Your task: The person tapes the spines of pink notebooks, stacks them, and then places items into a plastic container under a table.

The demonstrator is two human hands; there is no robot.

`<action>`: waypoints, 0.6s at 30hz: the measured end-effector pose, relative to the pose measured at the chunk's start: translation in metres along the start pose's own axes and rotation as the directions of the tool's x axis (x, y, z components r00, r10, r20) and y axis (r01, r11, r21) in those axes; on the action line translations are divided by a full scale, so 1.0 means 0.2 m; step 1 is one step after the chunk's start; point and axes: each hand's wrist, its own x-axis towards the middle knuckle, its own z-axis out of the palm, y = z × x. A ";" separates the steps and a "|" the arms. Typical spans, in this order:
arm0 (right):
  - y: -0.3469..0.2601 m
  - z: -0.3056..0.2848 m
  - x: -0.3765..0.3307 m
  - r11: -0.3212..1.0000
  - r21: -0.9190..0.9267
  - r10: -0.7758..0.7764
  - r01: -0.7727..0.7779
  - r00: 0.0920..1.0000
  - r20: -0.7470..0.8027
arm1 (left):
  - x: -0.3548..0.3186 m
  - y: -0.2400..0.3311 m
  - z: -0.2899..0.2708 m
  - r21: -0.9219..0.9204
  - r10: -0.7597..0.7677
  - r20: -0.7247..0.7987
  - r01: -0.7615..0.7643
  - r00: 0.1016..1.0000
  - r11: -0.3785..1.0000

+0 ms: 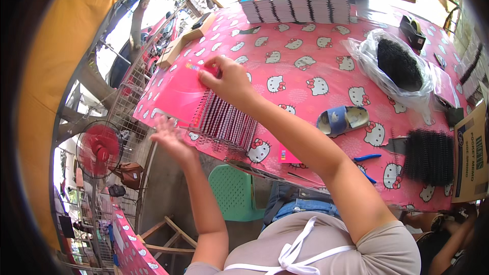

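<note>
The step looks like stacking the pink notebook (178,94) with the spiral books (230,125) at the table's (336,97) left front edge, and the next move seems to need a gentle, straight push. The right hand (229,80) reaches across with curled fingers and thumb at the notebook's top, but I can't tell if they pinch it. The left hand (174,140) waits below, palm showing, fingers spread.

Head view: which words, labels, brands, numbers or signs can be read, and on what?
Wording isn't copied here, only located:
Cardboard box, right edge: dark print, legible.
Pink spiral notebook, left: small multicoloured lettering, too blurred to read.
Pink cover, near centre: small lettering, too small to read surely.
</note>
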 end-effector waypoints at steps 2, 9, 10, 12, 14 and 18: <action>0.25 0.07 0.03 0.951 -0.252 -0.161 0.176 0.984 0.078 | 0.00 -0.06 0.09 -0.188 -0.118 0.125 0.141 0.985 0.972; 0.31 0.08 0.06 0.953 -0.229 -0.205 0.198 0.979 -0.011 | 0.02 -0.12 0.23 0.157 0.056 -0.070 -0.044 0.996 0.987; 0.30 0.05 0.02 0.937 -0.294 -0.205 0.189 0.978 -0.026 | 0.03 -0.15 0.19 0.200 0.092 -0.089 -0.073 0.992 0.977; 0.21 -0.12 -0.13 0.886 -0.434 -0.205 0.165 0.978 -0.047 | 0.05 -0.17 0.04 0.230 0.172 -0.060 -0.154 0.983 0.961; 0.08 -0.44 -0.39 0.775 -0.610 0.264 -0.162 0.961 0.080 | -0.05 -0.02 -0.04 0.192 0.379 -0.016 -0.369 0.925 0.909; 0.11 -0.75 -0.90 0.233 -0.840 0.739 -0.490 0.651 -0.175 | -0.43 0.32 -0.01 -0.069 0.557 0.004 -0.556 0.830 0.829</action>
